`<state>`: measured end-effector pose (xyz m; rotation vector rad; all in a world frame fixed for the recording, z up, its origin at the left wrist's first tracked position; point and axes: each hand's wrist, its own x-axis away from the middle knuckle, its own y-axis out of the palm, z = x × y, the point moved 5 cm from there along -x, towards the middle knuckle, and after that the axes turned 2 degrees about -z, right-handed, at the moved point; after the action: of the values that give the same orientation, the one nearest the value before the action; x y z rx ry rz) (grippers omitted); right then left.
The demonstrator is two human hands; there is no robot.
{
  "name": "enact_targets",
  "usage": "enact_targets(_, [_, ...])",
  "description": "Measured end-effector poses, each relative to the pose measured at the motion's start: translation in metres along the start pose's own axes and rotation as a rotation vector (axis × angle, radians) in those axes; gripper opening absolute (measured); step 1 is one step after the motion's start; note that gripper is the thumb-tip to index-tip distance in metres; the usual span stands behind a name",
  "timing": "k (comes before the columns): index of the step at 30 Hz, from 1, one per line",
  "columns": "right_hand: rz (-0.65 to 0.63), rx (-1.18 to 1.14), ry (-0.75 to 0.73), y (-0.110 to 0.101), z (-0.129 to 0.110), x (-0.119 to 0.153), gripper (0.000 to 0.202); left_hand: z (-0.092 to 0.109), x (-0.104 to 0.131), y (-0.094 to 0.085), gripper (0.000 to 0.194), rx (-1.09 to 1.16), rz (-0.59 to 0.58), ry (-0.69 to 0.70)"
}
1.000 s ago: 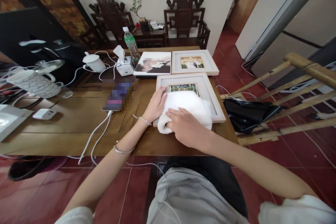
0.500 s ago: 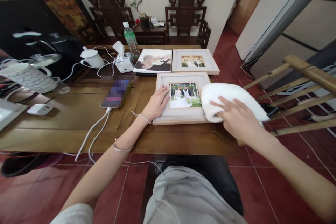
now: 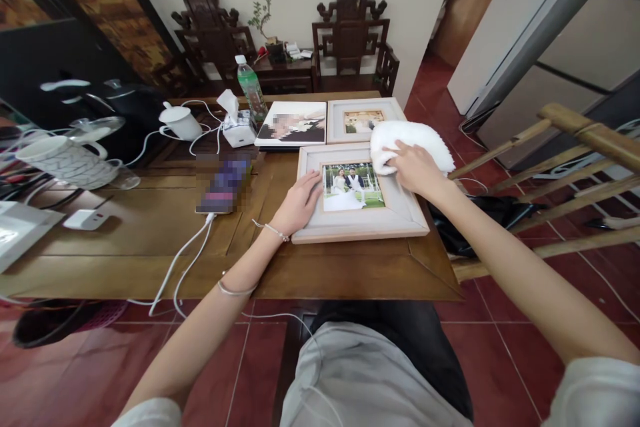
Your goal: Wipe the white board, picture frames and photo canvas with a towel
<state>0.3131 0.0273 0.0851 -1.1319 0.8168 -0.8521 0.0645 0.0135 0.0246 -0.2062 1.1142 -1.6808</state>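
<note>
Right hand [image 3: 413, 167] gripping cloth [image 3: 424, 138], shifted to far corner of frame [image 3: 363, 224], left hand [image 3: 298, 202] flat

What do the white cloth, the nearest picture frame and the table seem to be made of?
White cloth: soft fabric, perhaps plush, by its fuzzy edge and matt look.
Nearest picture frame: probably pale, matt wood or wood-look material, from its light tan outer edge.
Table: likely varnished brown wood, by its panel joints and sheen.
</note>
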Motion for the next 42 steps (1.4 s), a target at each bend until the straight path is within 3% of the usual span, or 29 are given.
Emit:
enact_targets(6, [-0.131,-0.164,0.02,-0.02,-0.007,0.04,0.049,-0.002,-0.002,0.002,0.041,0.019,0.028,-0.025])
enact_targets(9, [0.001,-0.194,0.027,-0.038,-0.016,0.037,0.055,-0.002,-0.002,0.002,0.041,0.016,0.026,-0.029])
enact_targets(12, [0.197,-0.143,-0.123,-0.05,-0.045,0.008,0.054,0.001,-0.002,0.0,0.04,0.011,0.023,-0.015])
enact_targets(15, [0.316,-0.084,-0.315,-0.049,-0.086,-0.033,0.06,0.004,-0.002,-0.002,0.036,0.02,0.028,0.017])
enact_targets(18, [0.171,-0.014,-0.376,-0.03,-0.115,-0.073,0.042,0.005,-0.002,-0.002,0.032,0.032,0.045,0.046])
enact_targets(20, [0.07,0.011,-0.358,-0.015,-0.12,-0.089,0.033,0.006,-0.001,-0.001,0.031,0.044,0.052,0.063])
enact_targets(25, [-0.006,0.048,-0.274,0.0,-0.096,-0.087,0.036,0.006,0.0,0.0,0.031,0.082,0.066,0.082])
enact_targets(36, [-0.17,0.207,-0.003,0.003,0.01,-0.025,0.048,-0.001,0.001,0.0,0.059,0.03,0.057,0.066])
enact_targets(39, [-0.196,0.202,-0.032,-0.001,0.007,0.002,0.049,-0.002,0.001,0.0,0.059,0.024,0.074,0.075])
enact_targets(42, [-0.217,0.168,-0.109,-0.013,-0.015,0.039,0.043,-0.003,0.0,0.001,0.059,0.021,0.072,0.078])
